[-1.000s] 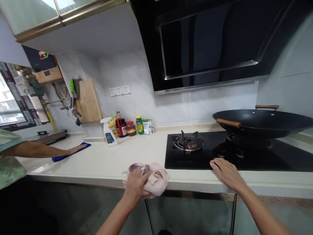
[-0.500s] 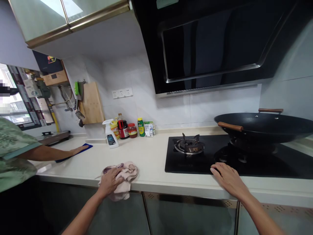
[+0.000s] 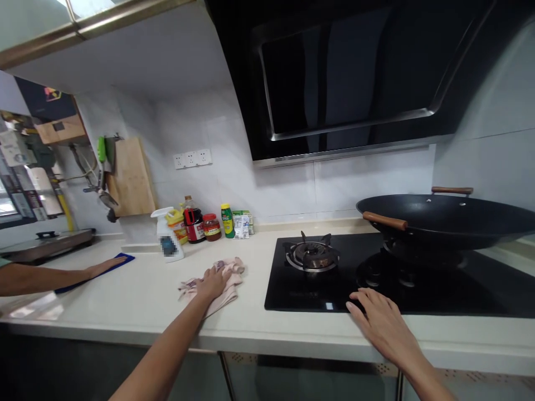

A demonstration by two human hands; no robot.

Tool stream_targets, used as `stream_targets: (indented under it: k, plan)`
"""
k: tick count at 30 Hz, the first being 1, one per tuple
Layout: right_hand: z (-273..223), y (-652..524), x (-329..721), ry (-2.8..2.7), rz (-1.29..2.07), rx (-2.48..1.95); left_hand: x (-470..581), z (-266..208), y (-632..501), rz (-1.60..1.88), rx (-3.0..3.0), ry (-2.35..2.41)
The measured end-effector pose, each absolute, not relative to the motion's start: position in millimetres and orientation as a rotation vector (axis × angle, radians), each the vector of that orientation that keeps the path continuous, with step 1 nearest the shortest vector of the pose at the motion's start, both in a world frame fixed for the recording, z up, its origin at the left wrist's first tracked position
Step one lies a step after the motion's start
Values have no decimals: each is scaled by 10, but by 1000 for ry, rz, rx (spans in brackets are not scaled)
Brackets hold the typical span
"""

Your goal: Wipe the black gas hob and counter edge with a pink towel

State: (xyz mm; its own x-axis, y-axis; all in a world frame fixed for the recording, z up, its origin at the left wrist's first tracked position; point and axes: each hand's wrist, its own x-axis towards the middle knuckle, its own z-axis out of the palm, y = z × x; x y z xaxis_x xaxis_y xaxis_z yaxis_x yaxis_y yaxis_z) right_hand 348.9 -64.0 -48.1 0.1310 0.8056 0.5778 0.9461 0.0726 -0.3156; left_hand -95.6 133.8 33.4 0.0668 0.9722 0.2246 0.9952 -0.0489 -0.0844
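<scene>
My left hand [image 3: 212, 283] presses down on a crumpled pale pink cloth [image 3: 229, 291] on the white countertop [image 3: 150, 301], its fingers closed over the fabric. Folds of the cloth spread out on both sides of the hand. My right hand [image 3: 378, 323] holds nothing; its fingers are loosely apart and rest at the front edge of the black gas cooktop [image 3: 301, 295]. The cooktop's bare left burner [image 3: 313, 256] lies between and beyond my hands.
A large wok [image 3: 443, 217] sits on the right burner under the range hood [image 3: 343, 83]. A spray bottle [image 3: 168, 239], soy sauce bottle [image 3: 193, 223] and red-lidded jar [image 3: 212, 228] stand along the wall. At left, another person's hand [image 3: 102, 267] rests on a blue cloth [image 3: 121, 260].
My left hand has pushed the pink cloth from the counter's front edge further back, where it lies flatter. The view has shifted right. My right hand stays by the cooktop edge.
</scene>
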Motion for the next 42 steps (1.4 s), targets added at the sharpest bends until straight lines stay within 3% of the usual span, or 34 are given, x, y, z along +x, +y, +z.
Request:
stream_targets:
  k: [7,12,29,42]
  plan:
    - [-405,-670,3479,-1692,-241,-1775,372,285,1668,-265,-2440,-1962]
    - [-362,-692,3476,-1697,-200,-1791,771,320,1608,-278,-2537,-1958]
    - [-489,-623,3567,-1741,-202,-1808,149,230,81,-361,-2797,-1492]
    - [-602,-673,3598,-1681,-251,-1785,-1,210,963,-218,-2583,-1596]
